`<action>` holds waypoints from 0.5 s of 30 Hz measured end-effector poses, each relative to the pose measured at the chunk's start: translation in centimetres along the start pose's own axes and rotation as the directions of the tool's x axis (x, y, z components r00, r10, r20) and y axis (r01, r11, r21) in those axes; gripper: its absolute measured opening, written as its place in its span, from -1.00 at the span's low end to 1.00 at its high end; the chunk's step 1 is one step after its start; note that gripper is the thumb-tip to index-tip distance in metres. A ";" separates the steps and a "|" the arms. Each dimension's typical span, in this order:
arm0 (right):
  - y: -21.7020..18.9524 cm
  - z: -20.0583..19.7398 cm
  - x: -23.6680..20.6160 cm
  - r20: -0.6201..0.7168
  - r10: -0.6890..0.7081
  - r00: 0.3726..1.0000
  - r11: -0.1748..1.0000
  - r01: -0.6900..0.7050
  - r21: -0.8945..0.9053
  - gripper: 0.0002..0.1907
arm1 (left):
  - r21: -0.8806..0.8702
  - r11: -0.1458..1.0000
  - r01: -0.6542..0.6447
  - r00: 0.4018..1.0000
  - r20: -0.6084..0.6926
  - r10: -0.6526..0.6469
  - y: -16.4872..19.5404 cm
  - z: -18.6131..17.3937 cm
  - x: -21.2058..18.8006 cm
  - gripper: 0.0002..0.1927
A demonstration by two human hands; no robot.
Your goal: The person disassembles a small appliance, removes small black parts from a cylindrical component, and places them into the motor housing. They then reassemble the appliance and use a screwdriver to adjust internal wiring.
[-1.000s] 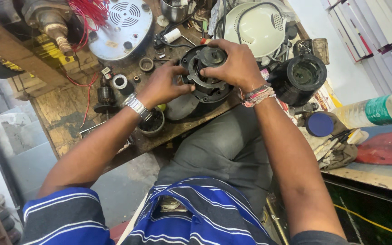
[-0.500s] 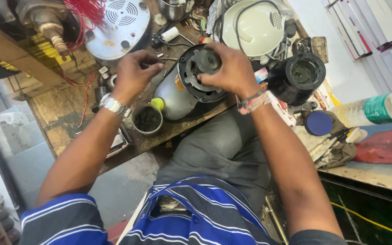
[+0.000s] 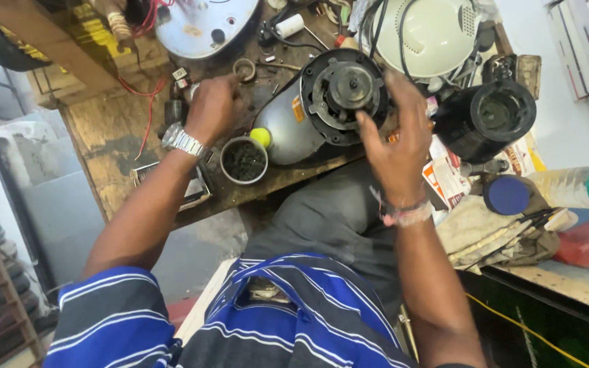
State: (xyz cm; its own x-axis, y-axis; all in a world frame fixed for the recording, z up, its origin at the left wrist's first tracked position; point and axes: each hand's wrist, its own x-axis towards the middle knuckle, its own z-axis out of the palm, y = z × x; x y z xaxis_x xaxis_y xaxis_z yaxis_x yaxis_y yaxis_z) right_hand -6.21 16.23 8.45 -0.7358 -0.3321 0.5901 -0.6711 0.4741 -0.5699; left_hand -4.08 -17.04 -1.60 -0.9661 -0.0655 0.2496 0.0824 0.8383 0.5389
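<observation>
Motor (image 3: 308,112) is lying on its side at the bench (image 3: 110,136) edge. Right hand (image 3: 393,136), fingers spread, is steadying its black end. Left hand (image 3: 216,105) is closing on small parts; looks like picking fasteners, needing careful alignment.

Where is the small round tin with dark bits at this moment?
In the head view, the small round tin sits at the workbench edge, just below the left hand, beside the grey motor.
</observation>
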 end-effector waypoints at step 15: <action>-4.7 6.9 -8.1 0.446 -0.010 0.895 0.957 -0.120 0.262 -0.42 | -0.349 0.923 0.161 0.981 -0.044 -0.188 6.2 -0.9 -12.4 0.22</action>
State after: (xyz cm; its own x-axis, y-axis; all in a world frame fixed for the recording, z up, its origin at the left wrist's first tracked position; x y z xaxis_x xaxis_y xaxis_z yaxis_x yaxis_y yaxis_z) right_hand 2.27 11.11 2.37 -0.6924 -0.6654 0.2790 -0.5780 0.2800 -0.7665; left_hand 8.64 -11.52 -0.64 -0.9528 -0.2452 0.1793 0.0061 0.5746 0.8184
